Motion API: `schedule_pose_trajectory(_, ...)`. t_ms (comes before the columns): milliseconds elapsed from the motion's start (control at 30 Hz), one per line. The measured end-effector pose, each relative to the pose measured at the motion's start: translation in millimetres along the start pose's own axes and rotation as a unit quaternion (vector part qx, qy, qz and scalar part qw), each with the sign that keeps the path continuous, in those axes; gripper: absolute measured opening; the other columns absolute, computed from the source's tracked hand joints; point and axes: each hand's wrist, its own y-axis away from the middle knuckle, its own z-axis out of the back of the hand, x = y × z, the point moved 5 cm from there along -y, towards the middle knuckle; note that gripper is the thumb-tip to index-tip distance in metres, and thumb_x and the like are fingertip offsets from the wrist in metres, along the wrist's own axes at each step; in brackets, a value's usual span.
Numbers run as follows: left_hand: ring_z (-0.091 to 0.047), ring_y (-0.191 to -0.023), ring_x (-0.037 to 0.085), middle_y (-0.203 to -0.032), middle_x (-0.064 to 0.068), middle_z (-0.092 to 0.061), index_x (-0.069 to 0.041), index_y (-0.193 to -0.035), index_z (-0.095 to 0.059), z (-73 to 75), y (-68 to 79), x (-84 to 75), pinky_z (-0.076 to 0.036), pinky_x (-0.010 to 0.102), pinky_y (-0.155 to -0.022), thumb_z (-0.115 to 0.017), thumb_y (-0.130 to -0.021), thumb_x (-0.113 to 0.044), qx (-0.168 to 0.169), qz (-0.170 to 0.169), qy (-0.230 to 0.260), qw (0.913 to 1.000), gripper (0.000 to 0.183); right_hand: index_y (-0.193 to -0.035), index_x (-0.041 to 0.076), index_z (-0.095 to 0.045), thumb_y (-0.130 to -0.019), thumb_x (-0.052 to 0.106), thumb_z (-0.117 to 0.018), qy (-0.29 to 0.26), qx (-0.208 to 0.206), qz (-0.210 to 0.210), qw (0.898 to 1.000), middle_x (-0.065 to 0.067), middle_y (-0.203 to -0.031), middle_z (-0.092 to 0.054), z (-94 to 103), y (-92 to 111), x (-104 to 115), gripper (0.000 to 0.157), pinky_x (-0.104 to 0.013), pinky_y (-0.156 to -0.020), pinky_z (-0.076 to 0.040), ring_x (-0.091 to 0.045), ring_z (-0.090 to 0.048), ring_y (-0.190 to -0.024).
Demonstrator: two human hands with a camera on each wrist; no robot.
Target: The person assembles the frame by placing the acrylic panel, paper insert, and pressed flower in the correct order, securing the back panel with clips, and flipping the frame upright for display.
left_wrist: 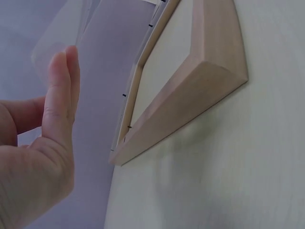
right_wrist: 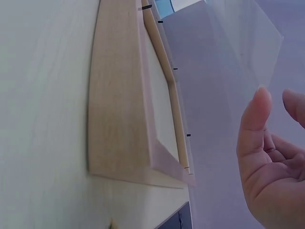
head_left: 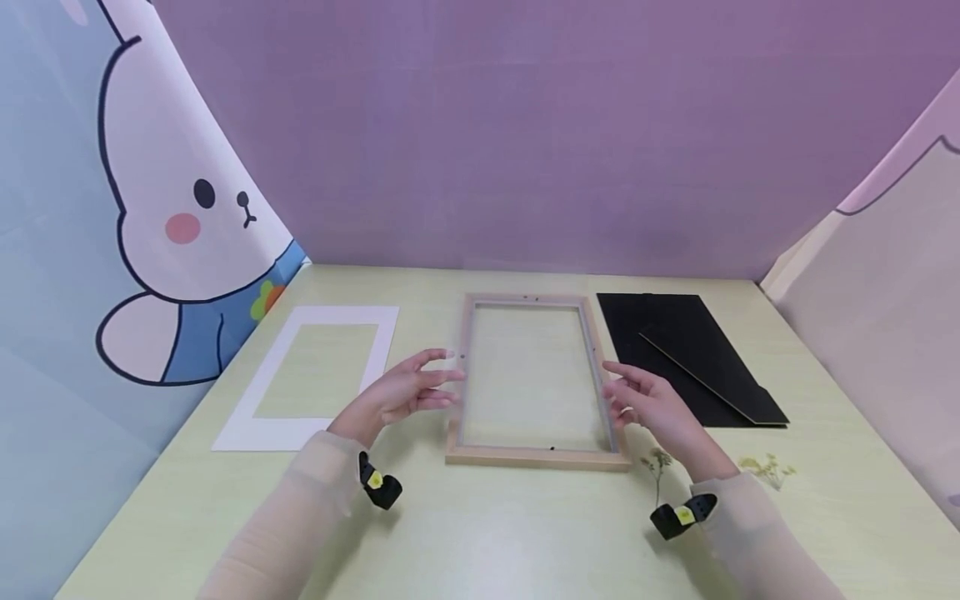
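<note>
A wooden picture frame [head_left: 536,459] lies on the table between my hands, with small dark tabs along its inner edge. My left hand [head_left: 408,390] is at the frame's left side, and my right hand [head_left: 651,408] is at its right. Between them, raised above the frame, they hold a clear sheet [left_wrist: 64,31] by its opposite sides. In the left wrist view the fingers point upward at the sheet's edge. The right wrist view shows fingertips at the clear sheet [right_wrist: 250,40], with the thumb apart from the index finger.
A white mat [head_left: 262,434] with a rectangular window lies at left. At right is a black backing board [head_left: 656,312] with an easel leg [head_left: 701,367]. Dried flower sprigs [head_left: 657,462] and yellowish sprigs [head_left: 771,472] lie near the right wrist. A purple backdrop [head_left: 525,150] stands behind the table.
</note>
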Motion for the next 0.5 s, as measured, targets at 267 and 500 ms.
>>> schedule_pose_trajectory(267,-0.066,-0.077,0.019,-0.126,0.018,-0.052,-0.001,-0.142,-0.017,-11.2,-2.5,7.3,-0.052,0.025,-0.069,-0.043,-0.096,-0.002,0.016,0.003,0.003,0.9999,0.053,-0.136,-0.006,-0.036,-0.091,0.015,-0.059,0.034,-0.018,-0.007,0.999,-0.024,-0.099,-0.053,5.3,2,-6,0.055,-0.029,-0.062,-0.052,-0.015,-0.056,-0.067)
schedule_pose_trajectory(500,-0.066,-0.077,0.019,-0.129,0.020,-0.049,-0.003,-0.143,-0.020,-13.9,-6.1,16.2,-0.052,0.026,-0.071,-0.042,-0.097,-0.003,0.012,0.017,0.007,0.9998,0.051,-0.136,-0.007,-0.036,-0.091,0.012,-0.058,0.036,-0.018,-0.012,0.999,-0.021,-0.096,-0.054,7.8,2,-8,0.054,-0.028,-0.061,-0.051,-0.014,-0.055,-0.065)
